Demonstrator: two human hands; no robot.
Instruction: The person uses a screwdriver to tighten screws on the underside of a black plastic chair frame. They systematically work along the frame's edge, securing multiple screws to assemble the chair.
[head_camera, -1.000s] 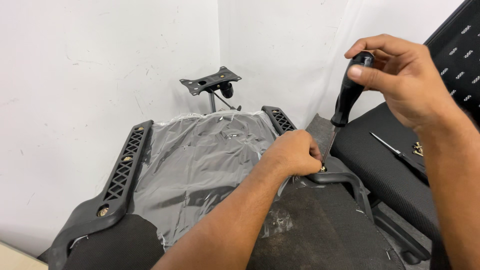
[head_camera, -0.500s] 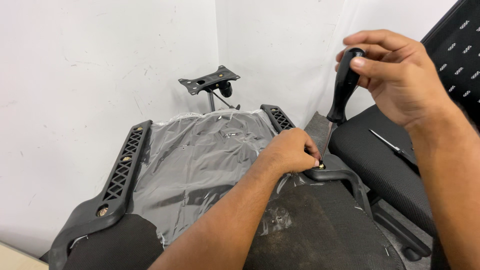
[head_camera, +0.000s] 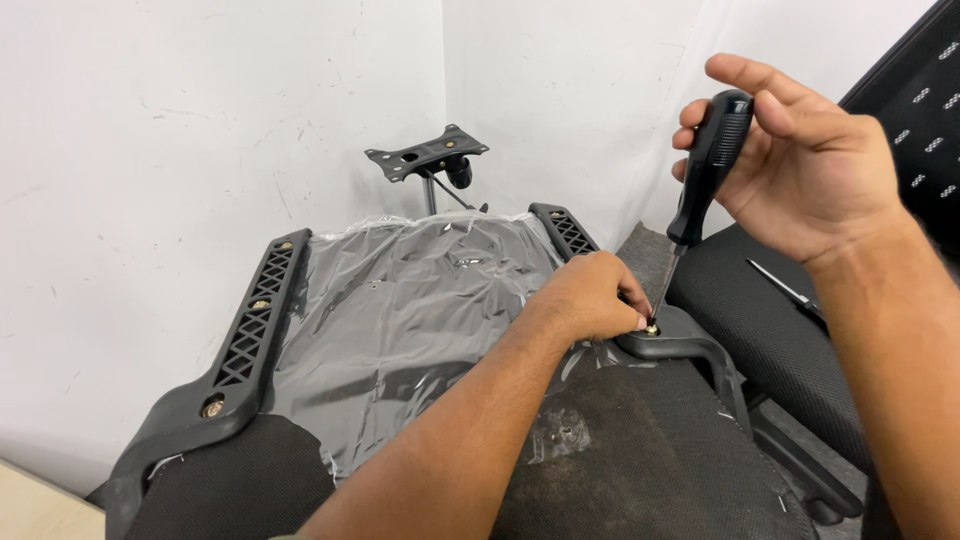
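Fingers of the right hand (head_camera: 800, 165) wrap the black screwdriver (head_camera: 700, 185) upright, tip in a brass screw (head_camera: 651, 328) on the armrest bracket (head_camera: 680, 345). Left hand (head_camera: 590, 295), closed, steadies that screw. Fastening step, likely; next needs straight downward turning. Plastic-wrapped seat (head_camera: 400, 310) lies left of the bracket.

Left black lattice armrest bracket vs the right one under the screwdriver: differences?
The left black lattice armrest bracket lies fully exposed and untouched; the right black armrest bracket is partly hidden behind the left hand. The black-handled screwdriver, gripped by the right hand, stands on the right bracket's brass screw; the left bracket's screws have no tool. Both flank the plastic-wrapped seat.
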